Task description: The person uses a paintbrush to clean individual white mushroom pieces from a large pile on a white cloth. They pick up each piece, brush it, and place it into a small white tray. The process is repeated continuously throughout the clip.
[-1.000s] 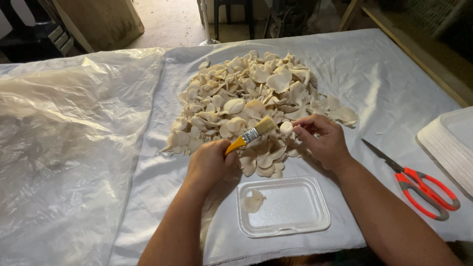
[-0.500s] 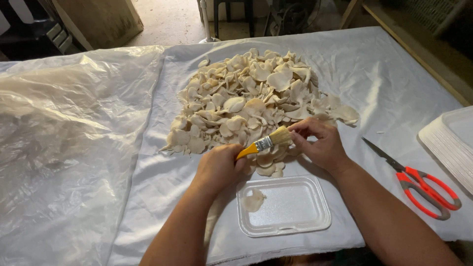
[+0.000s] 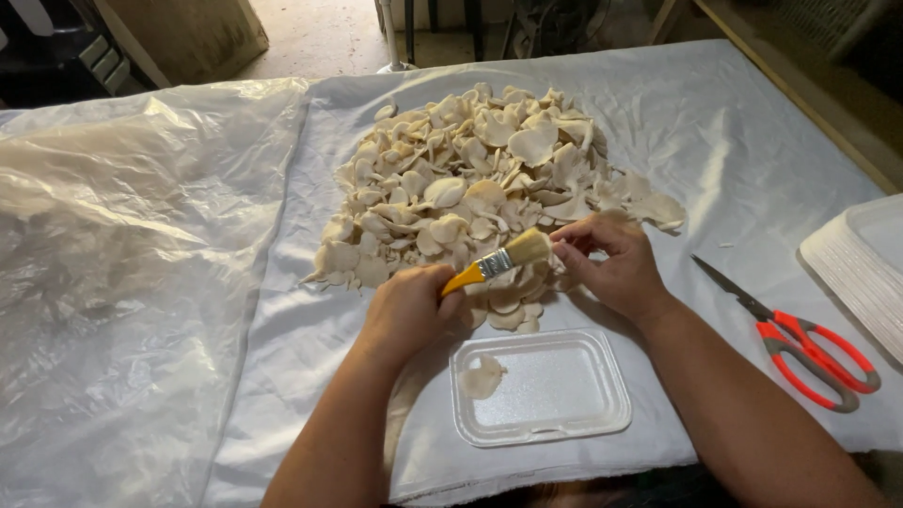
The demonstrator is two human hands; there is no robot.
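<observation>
A big heap of pale oyster mushrooms (image 3: 475, 179) lies on a white plastic sheet (image 3: 734, 141). My left hand (image 3: 406, 310) grips a small paintbrush (image 3: 499, 262) with an orange handle and tan bristles. The bristles touch a mushroom piece that my right hand (image 3: 611, 266) pinches at the near edge of the heap; the piece is mostly hidden by my fingers. In front of my hands sits a white foam tray (image 3: 546, 388) with one mushroom piece (image 3: 482, 378) in it.
Scissors with red and grey handles (image 3: 800, 339) lie to the right. A stack of white foam trays (image 3: 861, 268) sits at the right edge. Crumpled clear plastic (image 3: 122, 263) covers the left of the table. Floor and furniture legs show beyond the far edge.
The brush has moved right and down from over the heap until its bristles meet the piece in my right hand. My right hand has stayed near the heap's front edge.
</observation>
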